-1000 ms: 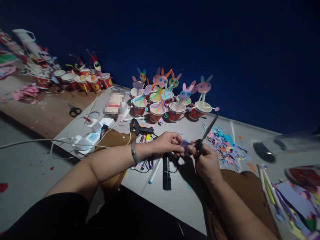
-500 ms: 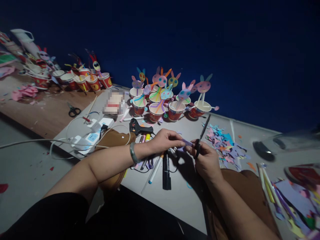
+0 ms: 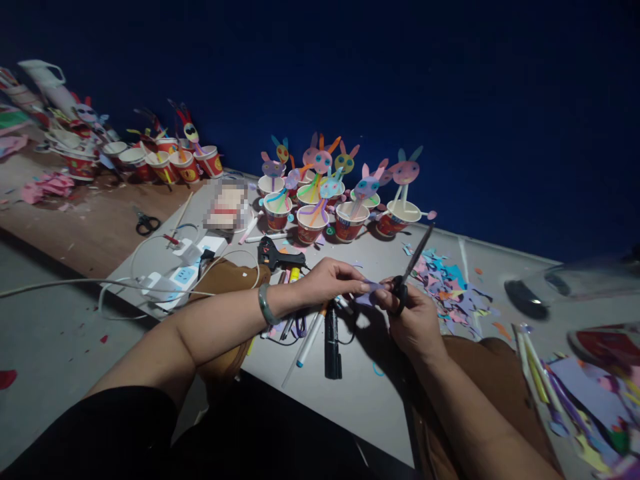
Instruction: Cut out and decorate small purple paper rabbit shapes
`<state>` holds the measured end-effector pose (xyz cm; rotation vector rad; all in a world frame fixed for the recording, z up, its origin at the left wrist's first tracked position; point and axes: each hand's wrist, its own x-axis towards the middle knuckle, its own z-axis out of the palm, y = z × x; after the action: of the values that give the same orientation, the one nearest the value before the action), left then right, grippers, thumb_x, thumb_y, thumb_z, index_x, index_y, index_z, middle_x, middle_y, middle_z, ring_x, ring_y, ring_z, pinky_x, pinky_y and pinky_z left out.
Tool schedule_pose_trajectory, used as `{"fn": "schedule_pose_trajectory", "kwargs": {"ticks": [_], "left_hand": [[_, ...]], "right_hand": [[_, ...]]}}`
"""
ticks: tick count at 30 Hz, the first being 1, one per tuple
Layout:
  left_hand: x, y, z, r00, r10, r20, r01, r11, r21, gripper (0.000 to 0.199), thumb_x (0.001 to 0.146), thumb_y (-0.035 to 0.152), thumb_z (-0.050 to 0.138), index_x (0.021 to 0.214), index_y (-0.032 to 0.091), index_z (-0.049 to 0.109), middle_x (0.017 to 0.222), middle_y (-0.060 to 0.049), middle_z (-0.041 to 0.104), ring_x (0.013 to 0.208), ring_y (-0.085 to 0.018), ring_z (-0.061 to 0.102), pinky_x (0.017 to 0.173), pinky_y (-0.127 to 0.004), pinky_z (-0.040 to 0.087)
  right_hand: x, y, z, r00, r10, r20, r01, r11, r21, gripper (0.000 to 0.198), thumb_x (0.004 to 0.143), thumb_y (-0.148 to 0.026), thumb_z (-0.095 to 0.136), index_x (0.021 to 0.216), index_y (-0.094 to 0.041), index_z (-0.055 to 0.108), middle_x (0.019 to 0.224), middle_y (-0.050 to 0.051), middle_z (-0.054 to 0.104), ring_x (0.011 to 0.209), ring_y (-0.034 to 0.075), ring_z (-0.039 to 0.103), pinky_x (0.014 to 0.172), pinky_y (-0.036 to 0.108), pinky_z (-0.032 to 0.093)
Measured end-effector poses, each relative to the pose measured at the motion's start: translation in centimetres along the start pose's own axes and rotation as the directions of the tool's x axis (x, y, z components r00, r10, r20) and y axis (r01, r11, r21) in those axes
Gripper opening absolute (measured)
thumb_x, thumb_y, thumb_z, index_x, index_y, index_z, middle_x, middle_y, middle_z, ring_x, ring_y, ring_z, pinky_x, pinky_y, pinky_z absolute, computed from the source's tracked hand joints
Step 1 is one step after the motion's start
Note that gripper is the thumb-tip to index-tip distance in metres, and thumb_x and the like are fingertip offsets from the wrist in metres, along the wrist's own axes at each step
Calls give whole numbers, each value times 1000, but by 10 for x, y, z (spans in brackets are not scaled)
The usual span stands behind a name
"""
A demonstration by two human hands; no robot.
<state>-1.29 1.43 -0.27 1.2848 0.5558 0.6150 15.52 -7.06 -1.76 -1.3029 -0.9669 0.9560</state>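
My left hand pinches a small piece of purple paper between thumb and fingertips. My right hand is closed round the black handles of a pair of scissors, whose blades point up and away to the right. The right thumb and fingertip also meet the paper's right edge, just below the scissors. Beneath the hands lie a black marker and a white pen with a blue end. A black glue gun rests beyond my left wrist.
Red paper cups with paper rabbit figures stand along the back of the table. Colourful paper scraps are heaped to the right. A power strip with cables lies left, and another pair of scissors sits farther left.
The scissors in my right hand have tilted farther to the right, and the right hand has turned slightly. My left hand keeps its pinch on the purple paper, which shows a little more.
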Motion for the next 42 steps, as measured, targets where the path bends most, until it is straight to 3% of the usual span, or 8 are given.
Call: {"fn": "schedule_pose_trajectory", "kwargs": {"ticks": [9,24,32,42], "left_hand": [[1,0,2,1000,-2,-27,0,997,-76,39,59,41,84,77,9,71,70,-2,64,67,-8,54,69,-24,43],[-2,-3,3,997,69,-27,-67,996,55,34,73,43,73,76,10,66,69,1,58,67,-7,49,65,-22,38],[-3,-5,5,981,-162,109,167,985,-34,37,65,42,80,69,10,60,62,0,61,59,-9,57,61,-24,45],[-5,4,5,956,-259,136,271,959,-82,42,56,37,87,73,9,60,63,-3,66,57,-9,61,61,-24,50]], "right_hand": [[-1,-4,3,999,-37,2,37,999,-40,25,62,-36,84,69,-20,66,69,-2,56,63,12,49,59,25,42],[-2,-3,2,997,-73,1,72,988,-134,27,63,-39,83,68,-21,64,72,0,58,67,15,52,62,28,44],[1,8,-1,997,-52,-61,48,996,-72,28,64,-41,82,73,-21,64,77,1,60,68,14,53,62,27,45],[3,13,-2,996,-34,-80,32,999,-21,31,64,-42,82,72,-21,60,75,-1,58,64,13,50,59,28,41]]}}
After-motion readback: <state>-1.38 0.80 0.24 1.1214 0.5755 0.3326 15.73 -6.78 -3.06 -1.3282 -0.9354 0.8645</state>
